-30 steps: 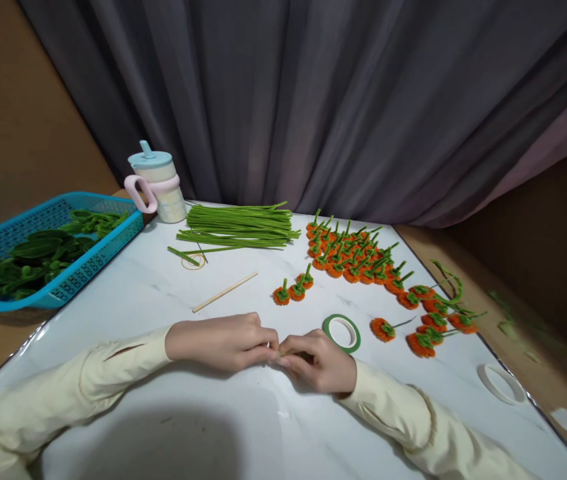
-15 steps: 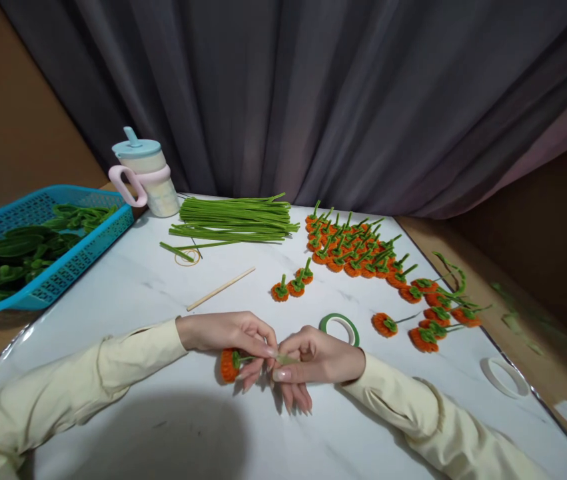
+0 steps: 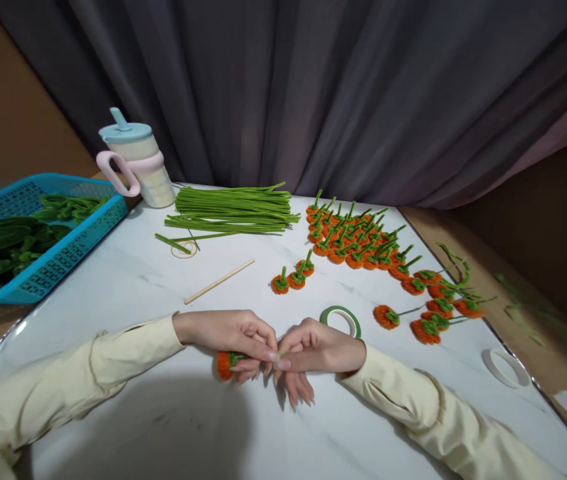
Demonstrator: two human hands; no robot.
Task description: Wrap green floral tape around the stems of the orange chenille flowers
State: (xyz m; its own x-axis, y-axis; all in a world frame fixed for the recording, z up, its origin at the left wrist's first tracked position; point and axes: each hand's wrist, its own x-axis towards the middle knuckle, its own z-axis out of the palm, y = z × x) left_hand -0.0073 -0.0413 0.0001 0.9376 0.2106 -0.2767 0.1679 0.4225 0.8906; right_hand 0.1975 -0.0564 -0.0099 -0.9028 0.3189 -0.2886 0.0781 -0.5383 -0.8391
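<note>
My left hand [image 3: 230,335] is closed on the stem of an orange pipe-cleaner flower [image 3: 224,365], whose orange head pokes out below the fingers. My right hand [image 3: 316,351] meets it fingertip to fingertip, thumb and forefinger pinched on the stem's end, its other fingers hanging down. Both hands hover low over the white marble table [image 3: 163,420], near its front middle. A roll of green tape [image 3: 341,320] lies just behind my right hand.
Many finished orange flowers [image 3: 358,243] lie at the back right, three more [image 3: 293,275] nearer. A bundle of green pipe cleaners [image 3: 230,210], a wooden stick [image 3: 219,281], a lidded cup [image 3: 136,160], a blue basket of green leaves [image 3: 28,233] and a white tape ring [image 3: 506,367] surround them.
The hands opened from a tight clasp, revealing the orange flower under my left hand. My right fingers spread downward. The view has tilted slightly, so everything sits a bit higher in frame.
</note>
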